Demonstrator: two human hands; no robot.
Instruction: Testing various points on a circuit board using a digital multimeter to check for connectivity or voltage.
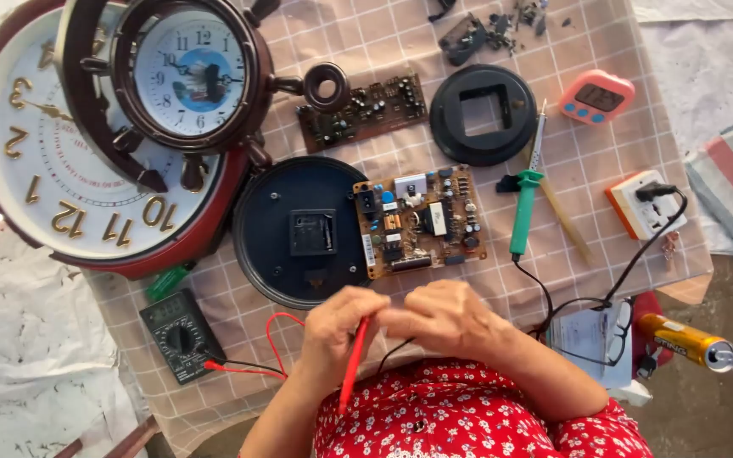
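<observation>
Gripping red probe [354,363] in left hand [337,326], right hand [441,315] fingers pinched together, circuit board [419,220] just beyond

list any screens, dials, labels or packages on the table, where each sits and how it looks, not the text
Multimeter: bottom left, black, small grey screen, round dial, red lead plugged in.
Timer: top right, pink, rounded, dark screen, blue buttons.
Large wall clock: left edge, round, white face, dark red rim, gold numerals.
Ship-wheel clock: lying on the large one, dark brown, pale face.
Can: bottom right, yellow printed cylinder on its side.
Paper packet: beside the can, white, under glasses.
</observation>
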